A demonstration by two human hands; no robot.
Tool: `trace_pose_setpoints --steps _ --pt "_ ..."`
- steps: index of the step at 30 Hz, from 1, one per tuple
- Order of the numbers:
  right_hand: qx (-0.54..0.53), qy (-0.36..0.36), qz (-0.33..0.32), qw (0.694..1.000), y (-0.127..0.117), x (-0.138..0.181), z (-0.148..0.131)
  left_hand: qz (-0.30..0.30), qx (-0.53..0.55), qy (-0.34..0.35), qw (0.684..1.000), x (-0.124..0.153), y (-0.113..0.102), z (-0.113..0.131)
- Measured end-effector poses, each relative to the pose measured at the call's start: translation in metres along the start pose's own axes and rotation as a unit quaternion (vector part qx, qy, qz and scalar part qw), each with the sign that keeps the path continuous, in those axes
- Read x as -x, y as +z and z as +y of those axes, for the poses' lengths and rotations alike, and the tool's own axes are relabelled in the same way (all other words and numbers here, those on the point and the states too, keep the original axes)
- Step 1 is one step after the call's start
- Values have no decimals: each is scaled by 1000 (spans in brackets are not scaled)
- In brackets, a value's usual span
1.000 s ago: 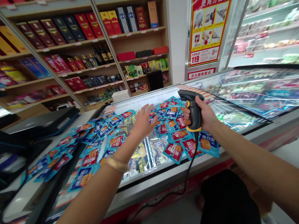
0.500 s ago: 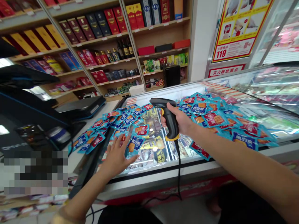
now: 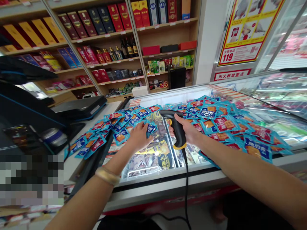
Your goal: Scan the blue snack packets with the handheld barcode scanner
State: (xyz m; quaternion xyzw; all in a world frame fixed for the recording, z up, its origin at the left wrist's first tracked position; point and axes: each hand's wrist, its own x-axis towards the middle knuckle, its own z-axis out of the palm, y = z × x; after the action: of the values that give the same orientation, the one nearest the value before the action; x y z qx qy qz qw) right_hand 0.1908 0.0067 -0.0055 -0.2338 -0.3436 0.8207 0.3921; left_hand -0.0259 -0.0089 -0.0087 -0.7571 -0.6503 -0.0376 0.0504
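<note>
Bracelet [image 3: 107, 176]: A pale gold band circles the left wrist, close to the camera.
Cable [image 3: 186, 185]: A black cord runs down from the scanner [image 3: 180, 132] past the freezer [image 3: 165, 181] and its pale front edge.
Left hand [image 3: 139, 135]: Lowered over the left-hand packets, its fingers reach to a few blue ones [image 3: 151, 127]; the fingertips are partly hidden, and whether they grasp or only touch cannot be told.
Right hand [image 3: 188, 129]: Fingers are wrapped around the handle of the black-and-yellow scanner, held above the freezer between two groups of packets, its head to the left.
Right-hand packets [image 3: 223, 123]: Blue-edged snack packets with red or dark blue labels lie heaped on the glass, overlapping, beyond the right forearm.
Left-hand packets [image 3: 134, 118]: More of the same spread across the glass and onto the counter [image 3: 72, 166] at left.
Glass top [image 3: 144, 161]: Packaged goods show through from inside the freezer.
Shelves [image 3: 165, 36]: Against the back wall stand rows of yellow, maroon, dark blue and red boxes, with dark bottles [image 3: 129, 48] among them.
Poster [image 3: 249, 35]: A red-and-yellow notice reading "119" hangs at right.
</note>
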Motion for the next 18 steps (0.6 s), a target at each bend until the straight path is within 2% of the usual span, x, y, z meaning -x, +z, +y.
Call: trace_pose_setpoints --steps 3,6,10,13,15,16,18 --pt "-2 8 9 1000 1 -1 1 -42 -28 -33 998 -12 -12 13" --pt "-3 2 13 1000 2 0 1 -40 -28 -76 996 -19 -14 23" --pt "6 -1 16 1000 3 0 1 29 25 -76 996 -21 -9 19" --pt "6 -1 11 1000 3 0 2 110 138 -80 981 -22 -4 4" --pt "0 0 9 1000 3 0 1 160 255 -101 948 -24 -3 -6" --pt "-3 1 8 1000 3 0 1 184 322 -115 922 -25 -3 -9" --pt "-4 3 9 1000 3 0 2 235 462 -141 843 -26 -4 -12"
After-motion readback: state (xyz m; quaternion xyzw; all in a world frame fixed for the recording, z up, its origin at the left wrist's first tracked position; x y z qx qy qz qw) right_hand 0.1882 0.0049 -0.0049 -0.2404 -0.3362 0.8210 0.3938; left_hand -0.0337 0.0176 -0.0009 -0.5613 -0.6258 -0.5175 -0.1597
